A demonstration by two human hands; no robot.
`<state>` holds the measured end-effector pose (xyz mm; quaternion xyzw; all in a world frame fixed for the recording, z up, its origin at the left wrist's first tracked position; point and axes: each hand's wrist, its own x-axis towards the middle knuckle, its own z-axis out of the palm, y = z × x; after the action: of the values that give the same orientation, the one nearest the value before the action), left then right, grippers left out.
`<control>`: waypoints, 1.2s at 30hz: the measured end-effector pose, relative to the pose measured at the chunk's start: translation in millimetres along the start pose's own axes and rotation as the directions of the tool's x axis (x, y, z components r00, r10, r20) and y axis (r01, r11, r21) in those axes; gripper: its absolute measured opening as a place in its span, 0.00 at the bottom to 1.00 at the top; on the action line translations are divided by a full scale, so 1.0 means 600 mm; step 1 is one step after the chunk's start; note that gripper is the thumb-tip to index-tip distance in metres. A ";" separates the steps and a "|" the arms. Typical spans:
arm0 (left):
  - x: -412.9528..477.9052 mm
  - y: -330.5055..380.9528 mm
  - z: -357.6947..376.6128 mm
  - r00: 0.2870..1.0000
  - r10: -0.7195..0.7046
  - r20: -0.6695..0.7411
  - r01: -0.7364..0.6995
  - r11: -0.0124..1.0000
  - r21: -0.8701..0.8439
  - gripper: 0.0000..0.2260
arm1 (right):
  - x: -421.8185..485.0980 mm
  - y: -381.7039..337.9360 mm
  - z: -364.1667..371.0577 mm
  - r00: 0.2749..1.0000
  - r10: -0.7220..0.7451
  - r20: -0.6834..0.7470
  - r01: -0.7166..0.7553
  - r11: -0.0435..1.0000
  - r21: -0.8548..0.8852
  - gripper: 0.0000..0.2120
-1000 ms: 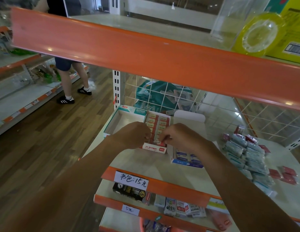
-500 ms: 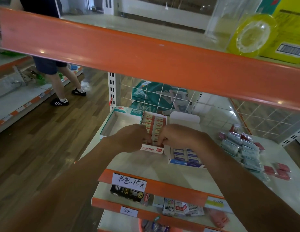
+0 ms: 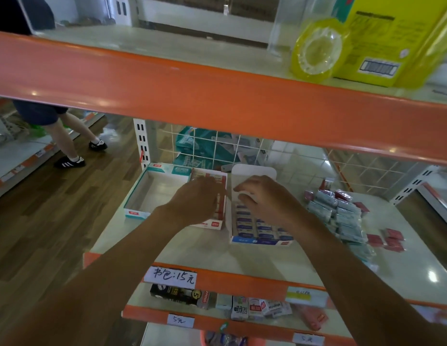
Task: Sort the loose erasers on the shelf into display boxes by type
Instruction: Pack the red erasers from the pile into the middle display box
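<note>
Over the shelf (image 3: 242,255), the left hand (image 3: 197,201) lies on the red display box (image 3: 212,224), fingers stretched nearly flat across its erasers. The right hand (image 3: 267,199) hovers above the blue display box (image 3: 262,242) just beside it, fingers curled. Pinching anything? Can't tell. The teal box (image 3: 136,213) hugs the left edge. Loose erasers (image 3: 339,218) heap well to the right, with open surface up to the orange front lip (image 3: 242,280).

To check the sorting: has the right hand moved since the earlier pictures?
Yes. The right hand moved right, off the red box to over the blue box.
</note>
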<state>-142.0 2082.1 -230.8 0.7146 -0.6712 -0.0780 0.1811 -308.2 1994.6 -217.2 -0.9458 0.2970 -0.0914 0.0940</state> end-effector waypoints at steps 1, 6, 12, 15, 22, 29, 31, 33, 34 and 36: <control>0.009 0.016 0.003 1.000 0.025 -0.015 -0.025 1.000 0.001 0.11 | -0.010 0.015 -0.003 0.999 0.033 -0.038 -0.034 0.999 -0.002 0.13; 0.063 0.096 0.028 0.996 0.061 -0.068 -0.059 0.998 0.027 0.13 | -0.064 0.095 -0.014 0.971 0.181 -0.154 -0.182 0.983 0.003 0.13; 0.121 0.186 0.069 0.987 0.153 -0.039 -0.153 0.988 0.003 0.12 | -0.128 0.177 -0.037 0.940 0.254 -0.227 -0.260 0.966 0.003 0.09; 0.144 0.222 0.091 0.983 0.183 -0.009 -0.183 0.983 -0.012 0.11 | -0.151 0.211 -0.043 0.934 0.284 -0.217 -0.287 0.958 0.017 0.10; 0.195 0.280 0.126 0.985 0.167 0.050 -0.166 0.986 -0.015 0.13 | -0.187 0.281 -0.054 0.910 0.353 -0.219 -0.364 0.931 -0.010 0.12; 0.203 0.369 0.163 0.966 0.253 0.051 -0.251 0.967 -0.043 0.11 | -0.258 0.351 -0.065 0.878 0.446 -0.177 -0.456 0.890 -0.019 0.14; 0.200 0.409 0.178 0.951 0.306 0.043 -0.303 0.951 -0.070 0.09 | -0.285 0.374 -0.065 0.857 0.477 -0.194 -0.488 0.873 -0.007 0.16; 0.196 0.447 0.195 0.937 0.343 0.061 -0.337 0.937 -0.091 0.08 | -0.312 0.398 -0.064 0.843 0.497 -0.207 -0.507 0.862 0.001 0.15; 0.195 0.462 0.206 0.933 0.353 0.069 -0.346 0.933 -0.094 0.08 | -0.325 0.409 -0.061 0.839 0.498 -0.219 -0.510 0.860 0.005 0.14; 0.196 0.485 0.235 0.927 0.363 0.091 -0.357 0.931 -0.078 0.10 | -0.349 0.432 -0.051 0.841 0.500 -0.208 -0.509 0.861 0.012 0.12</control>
<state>-452.8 1934.5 -239.4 0.5686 -0.7966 -0.1007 0.1788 -625.5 1903.2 -272.1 -0.8218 0.5451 -0.1536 0.0632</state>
